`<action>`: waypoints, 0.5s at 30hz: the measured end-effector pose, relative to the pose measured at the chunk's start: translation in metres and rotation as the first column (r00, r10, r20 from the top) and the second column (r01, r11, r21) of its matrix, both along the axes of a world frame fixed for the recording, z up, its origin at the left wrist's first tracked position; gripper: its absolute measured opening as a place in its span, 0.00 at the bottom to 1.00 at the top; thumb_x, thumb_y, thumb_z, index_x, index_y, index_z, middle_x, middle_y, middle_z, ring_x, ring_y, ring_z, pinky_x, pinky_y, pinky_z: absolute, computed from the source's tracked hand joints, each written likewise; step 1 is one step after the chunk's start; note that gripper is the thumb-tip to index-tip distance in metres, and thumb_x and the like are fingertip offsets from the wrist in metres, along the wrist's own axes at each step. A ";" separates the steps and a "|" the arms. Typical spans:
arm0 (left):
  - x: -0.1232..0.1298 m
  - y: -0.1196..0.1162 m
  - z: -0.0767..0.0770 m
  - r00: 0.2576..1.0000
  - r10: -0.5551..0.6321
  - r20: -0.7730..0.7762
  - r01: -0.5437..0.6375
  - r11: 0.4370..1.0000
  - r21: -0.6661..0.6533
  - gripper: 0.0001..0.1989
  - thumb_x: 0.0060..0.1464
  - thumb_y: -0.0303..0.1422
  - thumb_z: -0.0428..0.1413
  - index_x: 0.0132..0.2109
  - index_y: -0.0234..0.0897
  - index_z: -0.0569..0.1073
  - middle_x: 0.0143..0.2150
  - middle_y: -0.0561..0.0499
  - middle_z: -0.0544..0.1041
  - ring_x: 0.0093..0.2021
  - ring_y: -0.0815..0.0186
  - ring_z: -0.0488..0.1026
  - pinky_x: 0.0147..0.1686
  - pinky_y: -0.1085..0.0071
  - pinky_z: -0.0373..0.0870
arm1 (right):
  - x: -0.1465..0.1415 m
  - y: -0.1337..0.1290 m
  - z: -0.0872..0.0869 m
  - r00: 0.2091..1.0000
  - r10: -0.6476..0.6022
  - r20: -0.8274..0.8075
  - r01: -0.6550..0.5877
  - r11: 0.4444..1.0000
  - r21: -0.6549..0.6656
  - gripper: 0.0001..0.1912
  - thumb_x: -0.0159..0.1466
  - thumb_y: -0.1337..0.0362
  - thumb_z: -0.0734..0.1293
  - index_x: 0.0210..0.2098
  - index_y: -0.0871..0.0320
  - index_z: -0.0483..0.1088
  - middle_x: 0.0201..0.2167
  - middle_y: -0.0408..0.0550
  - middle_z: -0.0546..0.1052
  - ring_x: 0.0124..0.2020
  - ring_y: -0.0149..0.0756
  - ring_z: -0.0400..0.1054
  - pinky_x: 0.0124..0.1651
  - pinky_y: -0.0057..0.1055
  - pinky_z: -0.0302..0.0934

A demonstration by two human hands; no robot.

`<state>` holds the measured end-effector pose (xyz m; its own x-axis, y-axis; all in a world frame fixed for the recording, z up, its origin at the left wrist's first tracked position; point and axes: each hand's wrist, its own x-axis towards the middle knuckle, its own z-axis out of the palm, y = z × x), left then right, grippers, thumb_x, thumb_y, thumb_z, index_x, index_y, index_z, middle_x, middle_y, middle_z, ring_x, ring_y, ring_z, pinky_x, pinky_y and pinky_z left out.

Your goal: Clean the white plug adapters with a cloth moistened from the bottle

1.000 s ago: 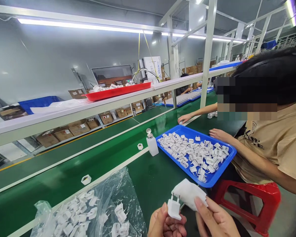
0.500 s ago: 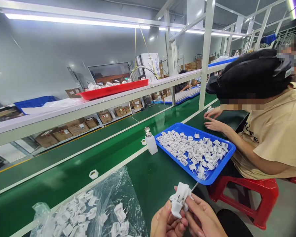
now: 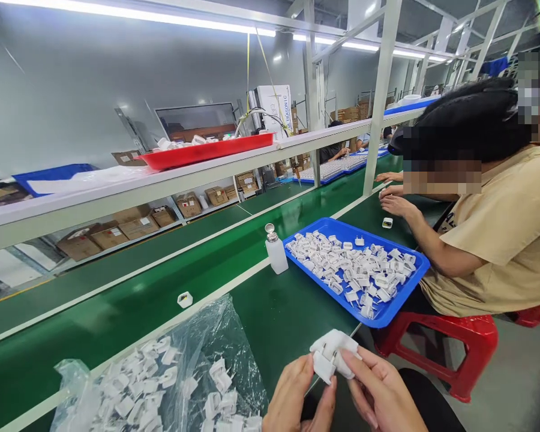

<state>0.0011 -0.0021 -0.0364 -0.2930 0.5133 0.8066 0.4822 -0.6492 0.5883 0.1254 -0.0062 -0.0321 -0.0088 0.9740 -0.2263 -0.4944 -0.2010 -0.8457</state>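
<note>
The left hand (image 3: 292, 393) holds a white plug (image 3: 324, 365) between the thumb and the fingers, which are closed narrow on it. The right hand (image 3: 382, 387) pinches a white cloth (image 3: 345, 343) with the thumb and the fingers, and this cloth lies against the pins of the plug. Both hands are above the near edge of the green table (image 3: 276, 312), in front of the blue tray (image 3: 389, 317). In this tray there are many loose white plugs (image 3: 355, 273). A white bottle (image 3: 277, 257) with a metal top stands upright just beside the tray. To the left, a clear plastic bag (image 3: 225, 321) lies with more white plugs. One small white part (image 3: 185, 299) is on the green belt (image 3: 130, 300). At the right, a person in a beige shirt (image 3: 513, 222) sits on a red stool (image 3: 472, 327), with hands on the table.
</note>
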 end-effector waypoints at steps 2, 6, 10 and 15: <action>-0.008 0.001 -0.007 0.997 0.002 -0.075 0.000 1.000 0.027 0.15 0.50 0.23 0.65 0.45 0.40 0.83 0.37 0.49 0.87 0.36 0.62 0.84 0.41 0.71 0.81 | -0.004 -0.002 -0.003 1.000 -0.027 0.009 0.027 1.000 -0.001 0.27 0.58 0.42 0.74 0.36 0.63 0.75 0.10 0.31 0.55 0.14 0.18 0.37 0.19 0.23 0.32; -0.021 -0.001 -0.014 0.994 -0.023 -0.104 0.025 1.000 0.012 0.13 0.50 0.25 0.64 0.44 0.40 0.82 0.36 0.51 0.86 0.33 0.64 0.84 0.37 0.75 0.82 | -0.016 -0.002 0.000 0.991 -0.006 -0.136 0.001 0.999 -0.039 0.27 0.54 0.43 0.78 0.37 0.61 0.76 0.10 0.29 0.53 0.14 0.17 0.34 0.19 0.22 0.31; -0.032 -0.008 -0.017 0.993 0.017 -0.114 -0.016 1.000 0.012 0.13 0.52 0.25 0.63 0.45 0.40 0.81 0.36 0.51 0.87 0.34 0.64 0.84 0.39 0.74 0.82 | -0.028 -0.001 0.012 0.958 0.045 -0.282 -0.077 0.992 -0.103 0.25 0.48 0.47 0.81 0.33 0.59 0.76 0.10 0.29 0.53 0.14 0.16 0.33 0.17 0.21 0.34; -0.051 -0.024 -0.017 0.986 0.094 -0.140 -0.101 0.994 -0.047 0.14 0.54 0.24 0.63 0.47 0.41 0.81 0.38 0.52 0.87 0.36 0.63 0.85 0.43 0.74 0.81 | -0.035 -0.012 0.016 0.965 -0.258 0.034 0.257 0.966 0.027 0.20 0.53 0.45 0.79 0.28 0.55 0.75 0.12 0.33 0.59 0.14 0.21 0.45 0.18 0.22 0.51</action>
<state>-0.0501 -0.0258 -0.0534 -0.2319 0.5311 0.8149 0.6204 -0.5645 0.5445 0.0904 -0.0187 -0.0160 0.2512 0.9470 -0.2004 -0.4956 -0.0520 -0.8670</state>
